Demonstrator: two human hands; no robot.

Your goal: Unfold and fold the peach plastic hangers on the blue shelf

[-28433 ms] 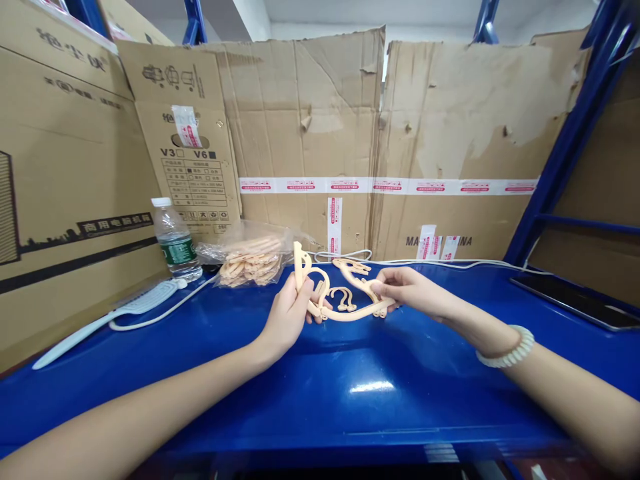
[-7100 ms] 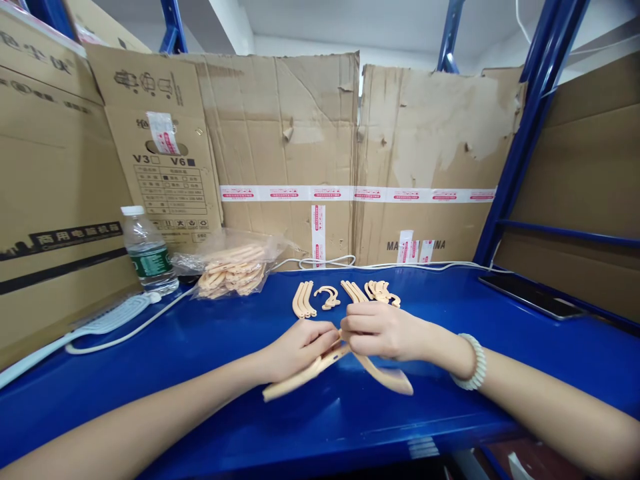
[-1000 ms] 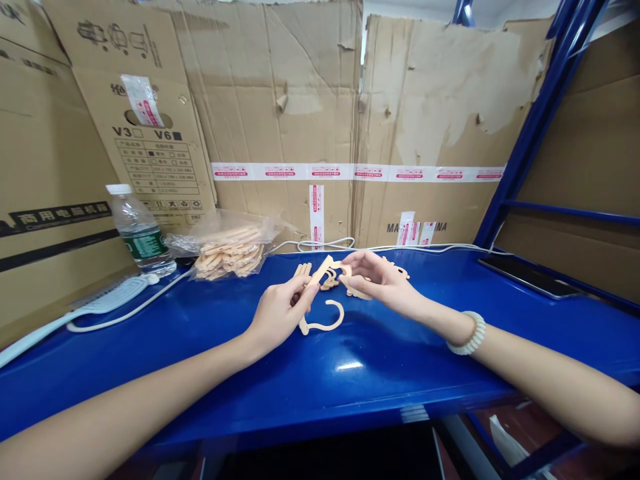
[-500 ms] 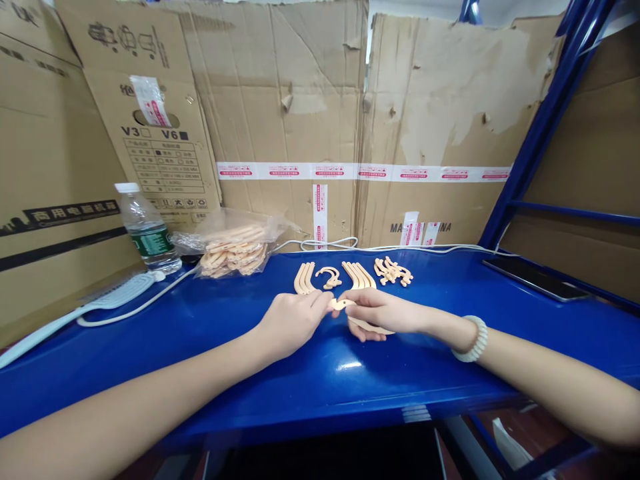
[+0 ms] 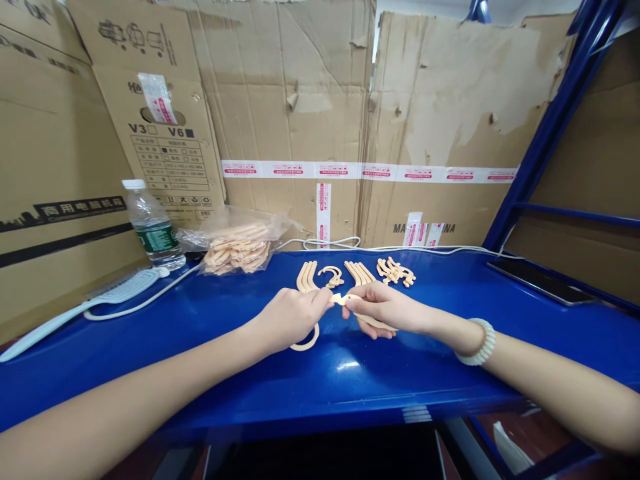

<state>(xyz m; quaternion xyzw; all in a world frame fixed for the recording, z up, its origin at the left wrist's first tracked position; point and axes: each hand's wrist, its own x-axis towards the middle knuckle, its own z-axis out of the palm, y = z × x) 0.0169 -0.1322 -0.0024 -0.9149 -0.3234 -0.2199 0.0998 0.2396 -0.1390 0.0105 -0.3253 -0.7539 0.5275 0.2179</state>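
Note:
My left hand (image 5: 290, 319) is closed on a beige hanger hook (image 5: 309, 344), whose round curve shows below the fist. My right hand (image 5: 387, 308) grips a beige curved hanger arm (image 5: 376, 323), with its pale length running under the fingers. Between my fingertips the ends of the two pieces meet; whether they are joined I cannot tell. Behind my hands lie several curved hanger arms in a left row (image 5: 306, 275) and a right row (image 5: 358, 272). A few loose hooks (image 5: 331, 276) sit between the rows, and a pile of hooks (image 5: 396, 272) lies right of them.
A clear plastic bag (image 5: 239, 250) of beige pieces stands at the back left. Near it are a water bottle (image 5: 154, 230) and a pale blue hairbrush (image 5: 127, 288). A dark phone (image 5: 540, 281) lies right on the blue table (image 5: 350, 393). Cardboard (image 5: 295, 127) walls the back.
The hook's curve has come into sight below my left hand, which has turned. Both hands stay together at nearly the same spot; the whole view has shifted slightly.

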